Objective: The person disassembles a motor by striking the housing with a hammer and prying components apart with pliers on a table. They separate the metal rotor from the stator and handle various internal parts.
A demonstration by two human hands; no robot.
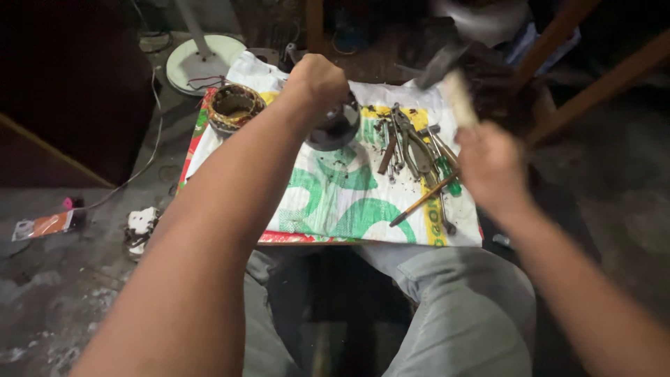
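Observation:
My left hand (319, 80) is closed as a fist over a dark round metal part (336, 128) standing on a white, green and yellow woven sack (328, 202) spread on a low table. What the fist grips is hidden. My right hand (493, 166) holds a hammer by its pale wooden handle (459, 98), raised above the tools; the dark hammer head (441, 64) is blurred.
A copper-wound stator ring (235, 107) lies at the sack's far left. Pliers and other metal tools (413, 143), a green-handled screwdriver (447, 173) and a thin brush (422, 201) lie on the right. A white fan base (202, 61) stands behind; wooden beams (600, 87) are at the right.

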